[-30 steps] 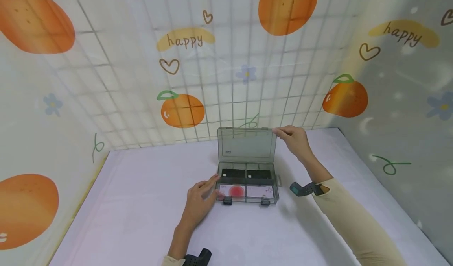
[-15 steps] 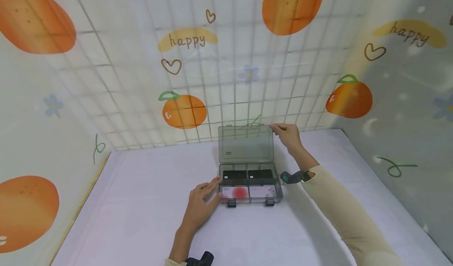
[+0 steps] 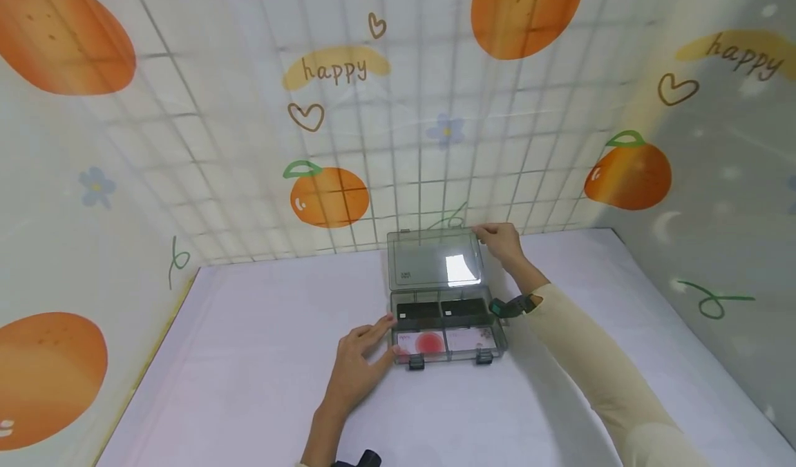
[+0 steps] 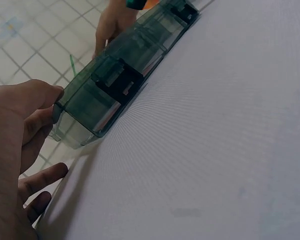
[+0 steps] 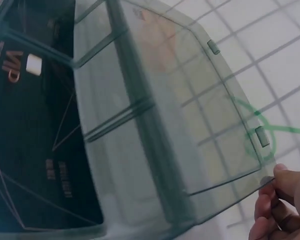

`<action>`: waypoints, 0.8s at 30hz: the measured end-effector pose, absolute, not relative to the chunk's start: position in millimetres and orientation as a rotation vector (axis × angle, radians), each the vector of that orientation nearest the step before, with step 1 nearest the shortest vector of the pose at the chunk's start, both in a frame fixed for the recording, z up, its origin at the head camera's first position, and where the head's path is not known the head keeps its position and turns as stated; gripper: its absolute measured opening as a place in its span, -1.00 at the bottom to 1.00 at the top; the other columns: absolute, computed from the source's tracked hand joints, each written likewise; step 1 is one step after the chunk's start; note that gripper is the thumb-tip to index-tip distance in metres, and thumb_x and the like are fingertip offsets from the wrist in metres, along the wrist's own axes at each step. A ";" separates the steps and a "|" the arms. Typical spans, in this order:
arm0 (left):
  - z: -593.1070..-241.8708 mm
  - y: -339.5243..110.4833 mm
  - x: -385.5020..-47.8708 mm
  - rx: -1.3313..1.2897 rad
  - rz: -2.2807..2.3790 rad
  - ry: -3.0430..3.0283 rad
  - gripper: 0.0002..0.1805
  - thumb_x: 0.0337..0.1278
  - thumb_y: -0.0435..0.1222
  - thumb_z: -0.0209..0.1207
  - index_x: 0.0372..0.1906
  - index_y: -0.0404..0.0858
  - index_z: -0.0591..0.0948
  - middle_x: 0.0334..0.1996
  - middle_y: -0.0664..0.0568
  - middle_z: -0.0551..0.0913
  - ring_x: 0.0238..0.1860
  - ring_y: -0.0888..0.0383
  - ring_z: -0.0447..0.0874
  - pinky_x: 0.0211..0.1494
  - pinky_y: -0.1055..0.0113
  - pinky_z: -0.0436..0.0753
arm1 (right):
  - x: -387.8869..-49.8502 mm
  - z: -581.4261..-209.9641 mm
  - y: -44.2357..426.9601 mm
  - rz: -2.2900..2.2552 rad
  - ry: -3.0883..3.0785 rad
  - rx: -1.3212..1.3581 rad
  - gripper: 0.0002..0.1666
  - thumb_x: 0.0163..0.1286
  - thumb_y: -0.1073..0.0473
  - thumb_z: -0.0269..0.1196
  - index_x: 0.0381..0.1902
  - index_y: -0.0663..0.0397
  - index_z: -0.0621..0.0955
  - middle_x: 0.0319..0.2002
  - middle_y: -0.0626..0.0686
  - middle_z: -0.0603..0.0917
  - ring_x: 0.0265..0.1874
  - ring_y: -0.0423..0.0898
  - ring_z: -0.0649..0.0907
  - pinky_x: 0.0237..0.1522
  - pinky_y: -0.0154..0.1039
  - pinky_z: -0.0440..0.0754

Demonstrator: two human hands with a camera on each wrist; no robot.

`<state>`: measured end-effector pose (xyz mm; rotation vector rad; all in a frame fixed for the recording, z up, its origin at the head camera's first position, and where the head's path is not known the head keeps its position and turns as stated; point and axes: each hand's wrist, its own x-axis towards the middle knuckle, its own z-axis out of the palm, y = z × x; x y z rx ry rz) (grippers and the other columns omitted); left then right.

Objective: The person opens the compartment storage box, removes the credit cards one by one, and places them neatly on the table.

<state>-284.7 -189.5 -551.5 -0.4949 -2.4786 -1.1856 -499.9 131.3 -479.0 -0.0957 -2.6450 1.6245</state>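
Observation:
A translucent grey-green compartment box (image 3: 449, 356) lies on the table with its hinged lid (image 3: 423, 256) raised and leaning back. Black cards (image 3: 418, 311) fill the two rear compartments. The front ones hold white cards (image 3: 466, 340), the left of them with a red round print. At the box's left wall, my left hand (image 3: 357, 370) touches with thumb and fingertips; in the left wrist view the lower fingers (image 4: 45, 181) stay spread and off the box. My right hand (image 3: 502, 244) pinches the lid's far right corner between thumb and fingers, plainly seen in the right wrist view.
The table (image 3: 261, 356) is covered in white cloth. Printed curtains (image 3: 236, 142) with oranges and grid lines enclose its back and sides, the rear one close behind the lid. Two dark latches (image 3: 417, 362) hang at the box's front edge.
The lid has tilted farther back, with my right hand moving along at its corner, and a bright reflection now shows on it. My left hand keeps its place at the box's side.

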 end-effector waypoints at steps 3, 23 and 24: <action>-552.0 -190.0 -284.7 -0.485 -1.185 -2.498 -0.49 0.22 -0.06 0.33 0.28 0.01 0.62 0.31 0.34 0.51 0.18 0.08 0.51 0.27 -0.17 0.35 | -502.1 -485.1 131.6 1.615 -2.681 -0.103 -0.55 0.52 -0.01 0.20 0.16 0.19 0.66 0.03 0.22 0.69 0.11 0.17 0.59 0.16 0.13 0.52; -551.5 -189.0 -285.0 -0.505 -1.170 -2.475 -0.48 0.18 -0.11 0.37 0.27 -0.02 0.63 0.31 0.26 0.53 0.15 0.08 0.51 0.25 -0.18 0.34 | -504.4 -508.7 131.7 1.361 -2.882 0.046 -0.64 0.51 0.13 0.21 0.03 0.31 0.70 0.08 0.27 0.68 -0.02 0.11 0.63 -0.04 -0.05 0.60; -551.2 -188.9 -284.9 -0.502 -1.174 -2.475 -0.48 0.18 -0.11 0.37 0.27 -0.02 0.63 0.31 0.26 0.53 0.15 0.07 0.51 0.25 -0.19 0.33 | -504.3 -507.1 131.7 1.331 -2.898 0.069 -0.64 0.51 0.14 0.21 0.03 0.32 0.70 0.08 0.27 0.68 -0.01 0.13 0.63 -0.03 -0.03 0.60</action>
